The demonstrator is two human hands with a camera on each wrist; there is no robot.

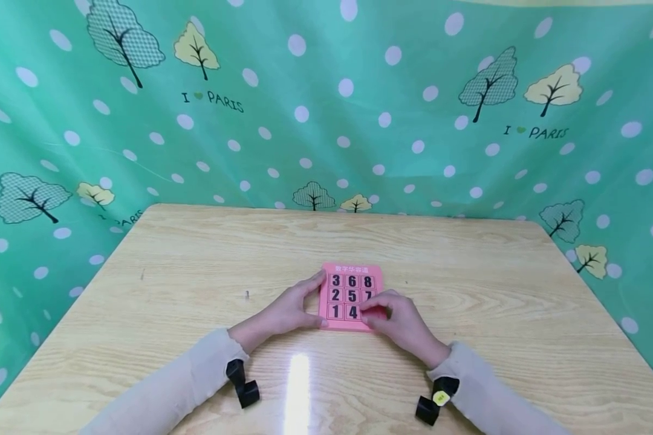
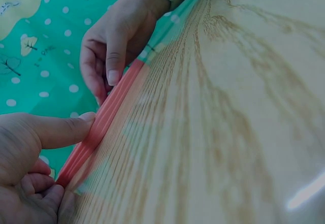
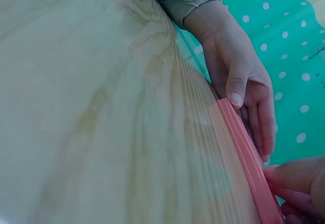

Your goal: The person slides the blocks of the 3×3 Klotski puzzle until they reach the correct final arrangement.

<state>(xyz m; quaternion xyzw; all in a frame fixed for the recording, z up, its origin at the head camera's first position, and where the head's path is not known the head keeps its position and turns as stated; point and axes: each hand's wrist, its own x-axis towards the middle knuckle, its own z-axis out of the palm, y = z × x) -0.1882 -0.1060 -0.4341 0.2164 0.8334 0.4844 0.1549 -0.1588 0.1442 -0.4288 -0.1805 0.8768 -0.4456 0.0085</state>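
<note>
Lying between the two hands is a pink sliding number puzzle [image 1: 352, 296], flat on the wood-grain table [image 1: 495, 290]. It sits directly right of the left hand [image 1: 291, 308], which grips its left side: thumb against the near-left corner, forefinger reaching the far-left corner. The right hand [image 1: 399, 320] is over the puzzle's near-right portion, thumb and forefinger bent, tips close together beside the right border of the number 4 tile [image 1: 352, 312]. Whether those fingertips pinch a tile cannot be told; the hand covers that corner. Legible between the hands, far row to near: 3, 6, 8; 2, 5, 7, the last partly covered by the right hand; then 1 and 4. White characters mark the far border, beyond the right fingertips. Behind each hand is a pale sleeve [image 1: 158, 386] with a black wrist device. A glare strip [image 1: 298, 393] shows nearer than both hands; a green polka-dot cloth [image 1: 315, 145] hangs beyond them.
</note>
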